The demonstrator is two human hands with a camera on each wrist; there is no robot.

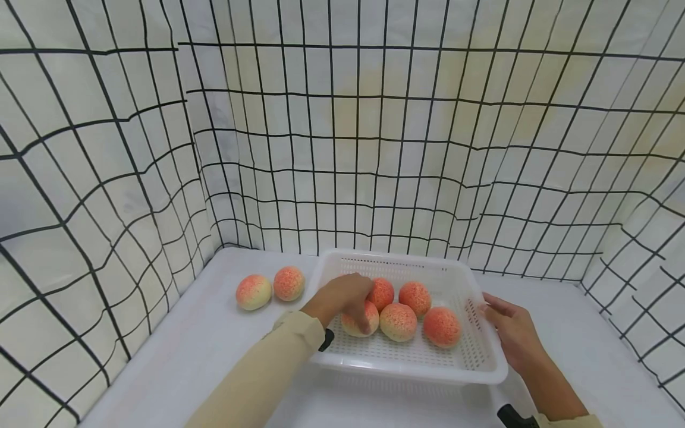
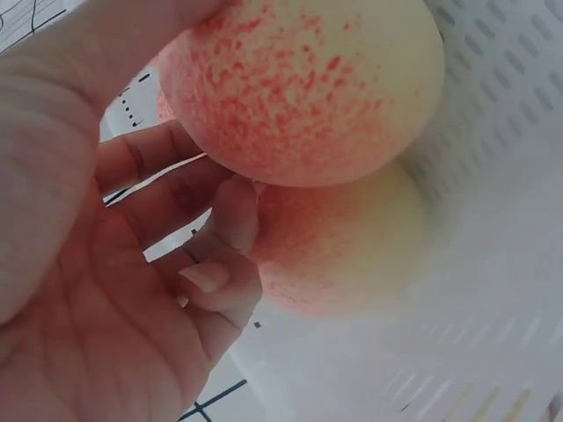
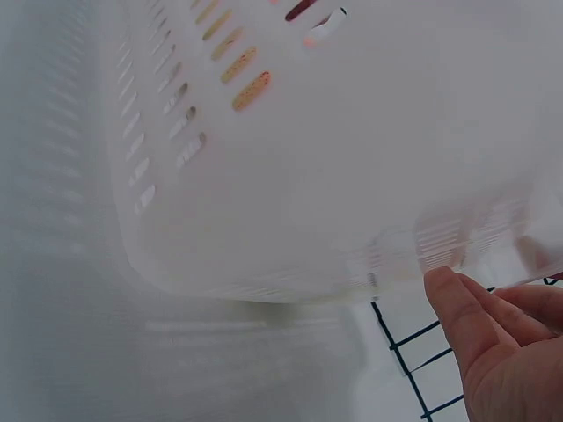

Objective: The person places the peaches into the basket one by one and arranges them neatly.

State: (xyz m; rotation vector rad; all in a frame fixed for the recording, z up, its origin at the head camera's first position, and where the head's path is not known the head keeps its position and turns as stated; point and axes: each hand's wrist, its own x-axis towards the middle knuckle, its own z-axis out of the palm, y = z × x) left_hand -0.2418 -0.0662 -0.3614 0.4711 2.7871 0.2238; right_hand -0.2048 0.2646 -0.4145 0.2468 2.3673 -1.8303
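Note:
In the head view a white slotted plastic basket (image 1: 396, 361) stands in front of me with several red-speckled, pale yellow peaches in it. My left hand (image 1: 345, 297) reaches over the left rim and holds the leftmost peach (image 1: 350, 327) between thumb and fingers. Close up in the left wrist view, that peach (image 2: 308, 97) fills the grasp, with another peach (image 2: 343, 255) just beyond it. My right hand (image 1: 511, 333) is at the basket's right side; its fairly straight fingers (image 3: 462, 308) touch the rim from outside in the right wrist view.
Left of the basket, a yellow-and-red peach (image 1: 254, 292) and a redder peach (image 1: 289, 283) lie on the white table (image 1: 176, 356). Black wire grid (image 1: 353, 137) over white sheeting encloses the table at the back and both sides.

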